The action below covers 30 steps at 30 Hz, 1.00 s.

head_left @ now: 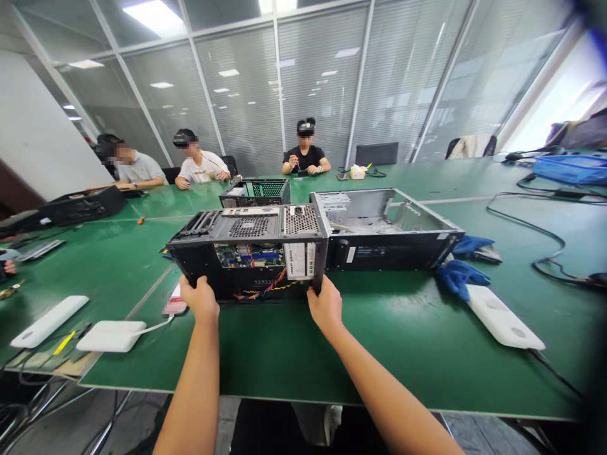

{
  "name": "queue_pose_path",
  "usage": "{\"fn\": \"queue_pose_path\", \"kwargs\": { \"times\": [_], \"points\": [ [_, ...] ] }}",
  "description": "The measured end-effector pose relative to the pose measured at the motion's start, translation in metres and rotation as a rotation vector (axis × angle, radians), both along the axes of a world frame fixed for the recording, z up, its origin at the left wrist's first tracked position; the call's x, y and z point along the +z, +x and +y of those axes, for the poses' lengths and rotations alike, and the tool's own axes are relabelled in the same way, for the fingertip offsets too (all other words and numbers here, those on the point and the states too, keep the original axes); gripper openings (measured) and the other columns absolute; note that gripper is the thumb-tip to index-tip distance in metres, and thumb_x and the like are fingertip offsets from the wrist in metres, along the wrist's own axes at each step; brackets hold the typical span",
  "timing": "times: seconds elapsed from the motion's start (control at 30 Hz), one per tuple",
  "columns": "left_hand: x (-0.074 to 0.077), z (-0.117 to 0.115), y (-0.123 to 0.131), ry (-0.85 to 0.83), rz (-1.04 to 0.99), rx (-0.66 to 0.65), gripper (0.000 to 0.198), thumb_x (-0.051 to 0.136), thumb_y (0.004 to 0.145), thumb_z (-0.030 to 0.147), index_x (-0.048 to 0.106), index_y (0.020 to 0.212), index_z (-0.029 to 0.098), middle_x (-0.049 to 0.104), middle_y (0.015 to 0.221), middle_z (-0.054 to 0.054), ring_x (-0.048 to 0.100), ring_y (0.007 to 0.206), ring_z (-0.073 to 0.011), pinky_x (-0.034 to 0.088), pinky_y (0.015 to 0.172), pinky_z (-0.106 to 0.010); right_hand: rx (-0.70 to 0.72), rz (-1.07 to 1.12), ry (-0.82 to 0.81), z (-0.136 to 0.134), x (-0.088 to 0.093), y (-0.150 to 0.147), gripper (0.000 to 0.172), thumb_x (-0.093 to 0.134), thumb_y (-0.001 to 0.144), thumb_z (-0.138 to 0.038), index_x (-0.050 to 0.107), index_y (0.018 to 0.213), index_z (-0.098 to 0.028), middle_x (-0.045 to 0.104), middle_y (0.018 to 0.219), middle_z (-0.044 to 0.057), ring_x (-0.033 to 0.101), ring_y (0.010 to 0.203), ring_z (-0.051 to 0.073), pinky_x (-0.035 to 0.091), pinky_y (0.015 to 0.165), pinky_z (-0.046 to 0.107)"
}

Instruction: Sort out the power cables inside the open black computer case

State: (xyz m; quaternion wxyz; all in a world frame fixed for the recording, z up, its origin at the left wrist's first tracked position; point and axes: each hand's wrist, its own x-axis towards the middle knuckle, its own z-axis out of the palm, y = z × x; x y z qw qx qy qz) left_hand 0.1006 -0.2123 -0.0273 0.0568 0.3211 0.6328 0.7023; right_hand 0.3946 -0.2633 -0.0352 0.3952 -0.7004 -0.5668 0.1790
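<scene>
Head view: both hands hold one black case (251, 253) that stands on the green counter (403, 335), straight ahead and near the front edge. The left grip (202, 300) is closed on the case's near lower left corner. The right grip (326, 306) is closed on its near lower right corner, with the fingers curled over the edge. The case's near side is open and shows a green board, red, yellow and black wires, and a grey supply unit.

Four cases can be counted. Besides the held one, an empty case (384, 221) with a bare metal inside touches its right side. A third case (256, 191) with a mesh wall stands just behind it. A flat black case (83, 203) lies well apart on the left.

There are two blue gloves (459, 275) beside the empty case. Three white pads lie on the counter: one long pad (502, 316) on the right, one long pad (50, 321) on the left, and a square pad (111, 336) with a white lead. Black cables (545, 240) loop across the right. Three seated people (306, 151) wear headsets at the far side.

The white sticker (298, 259) on the supply unit carries print too small to read. So does the small white label (351, 254) on the empty case's front. No brand can be made out.
</scene>
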Motion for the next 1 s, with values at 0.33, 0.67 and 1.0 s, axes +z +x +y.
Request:
{"fn": "queue_pose_path", "kwargs": {
  "times": [0.33, 0.67, 1.0],
  "points": [
    [-0.004, -0.044, 0.008, 0.182, -0.074, -0.019, 0.033, 0.059, 0.071, 0.024, 0.055, 0.103, 0.016, 0.059, 0.093, -0.001, 0.059, 0.085, -0.0145, 0.049, 0.092, -0.034, -0.023, -0.031, 0.085, -0.06, -0.006, 0.007, 0.033, 0.05, 0.077, -0.021, 0.054, 0.109, -0.018, 0.063, 0.1, 0.008, 0.061, 0.089, 0.024, 0.047, 0.074, 0.033],
    [-0.003, -0.076, 0.025, 0.259, -0.053, 0.009, 0.032, 0.058, 0.072, 0.024, 0.054, 0.103, 0.018, 0.058, 0.095, 0.0, 0.057, 0.087, -0.0153, 0.046, 0.094, -0.036, 0.014, -0.074, 0.166, -0.12, -0.014, 0.021, 0.023, 0.047, 0.079, -0.022, 0.049, 0.102, -0.022, 0.059, 0.096, 0.007, 0.059, 0.084, 0.024, 0.048, 0.07, 0.036],
    [-0.018, -0.097, 0.065, 0.179, -0.049, -0.247, 0.047, 0.063, 0.075, 0.023, 0.051, 0.121, 0.024, 0.059, 0.115, -0.003, 0.058, 0.109, -0.0194, 0.042, 0.102, -0.036, -0.075, -0.042, 0.148, -0.106, -0.023, 0.074, 0.024, 0.048, 0.078, -0.028, 0.053, 0.099, -0.021, 0.061, 0.09, 0.006, 0.057, 0.072, 0.02, 0.045, 0.06, 0.03]
  ]
}}
